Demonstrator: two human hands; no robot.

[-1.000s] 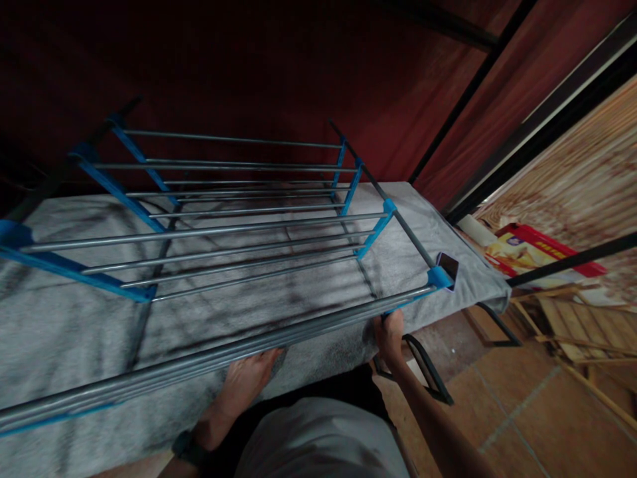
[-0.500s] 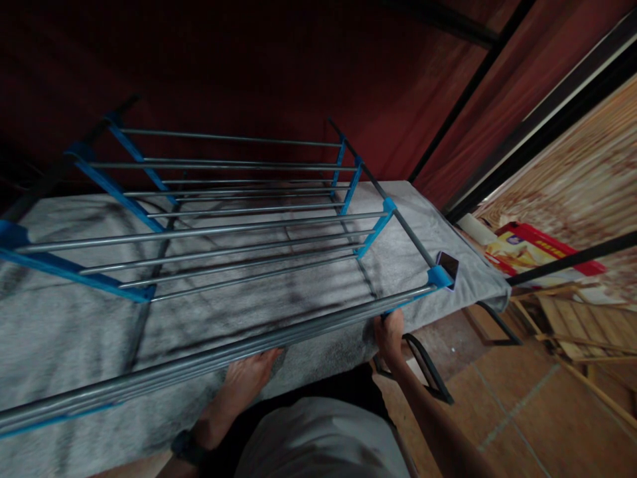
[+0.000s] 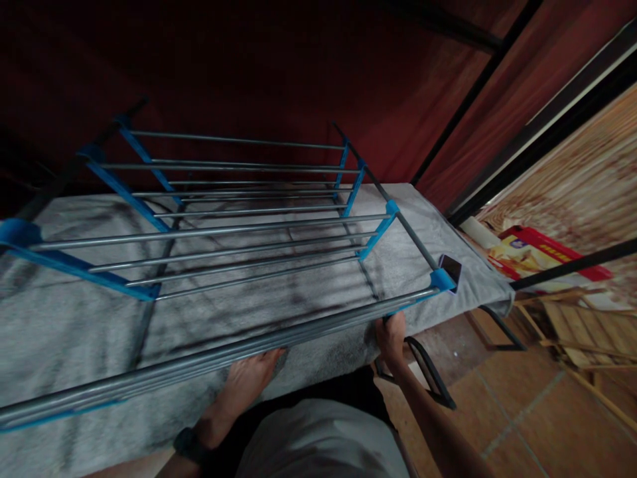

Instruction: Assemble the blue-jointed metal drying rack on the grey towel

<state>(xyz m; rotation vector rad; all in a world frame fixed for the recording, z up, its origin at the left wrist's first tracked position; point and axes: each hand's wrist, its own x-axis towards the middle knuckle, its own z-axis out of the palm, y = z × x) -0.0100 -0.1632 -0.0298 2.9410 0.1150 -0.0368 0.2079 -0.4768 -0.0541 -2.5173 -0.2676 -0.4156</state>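
Observation:
A drying rack (image 3: 259, 229) with several tiers of grey metal rods and blue plastic brackets stands over a grey cloth. Its nearest tier of rods (image 3: 199, 365) slants across in front of me. My right hand (image 3: 392, 335) is closed around the lower right end of that tier, by the blue bracket (image 3: 413, 304). My left hand (image 3: 253, 370) lies at the underside of the front rods near their middle. Its thumb side shows, while the rods hide its other fingers, so its grip cannot be made out.
The grey cloth (image 3: 318, 275) covers a long surface with black metal legs (image 3: 430, 372). A phone (image 3: 450, 271) lies by the rack's right corner. Dark red fabric (image 3: 239, 73) hangs behind. To the right are a red and yellow box (image 3: 542, 255) and wooden slats (image 3: 587, 328) above the tiled floor.
The whole view has shifted slightly, with the rack appearing a little farther right. Both hands keep the same places against the rack.

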